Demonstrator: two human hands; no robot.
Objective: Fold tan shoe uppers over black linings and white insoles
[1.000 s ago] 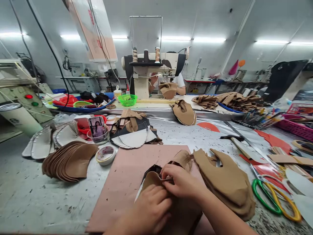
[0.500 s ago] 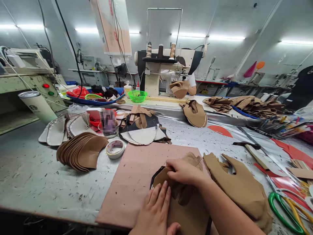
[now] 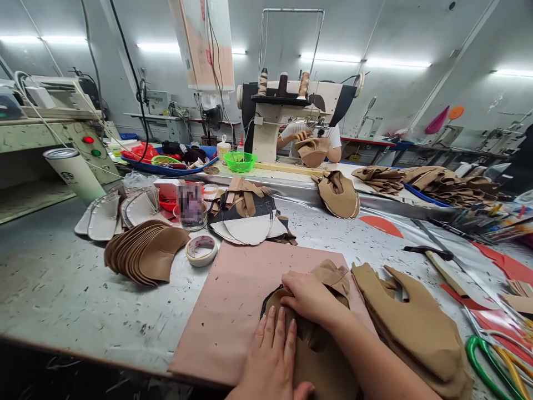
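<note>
A brown leather-like piece with a black-edged rim lies on the pink board. My left hand rests flat on its left part, fingers extended and slightly apart. Just above and to the right, my right hand is closed on the same piece near its upper edge, the fingers curled over it. Folds of lighter brown material show beyond my right hand. My right forearm covers part of the piece.
More brown pieces lie to the right, beside green-handled scissors and a hammer. Tape and stacked brown parts sit left. Behind, a person's hand is at a sewing machine.
The view has shifted, so most things appear slightly further right. My right hand's fingers have flattened a little over the piece. The other person's hand has come into view at the machine.
</note>
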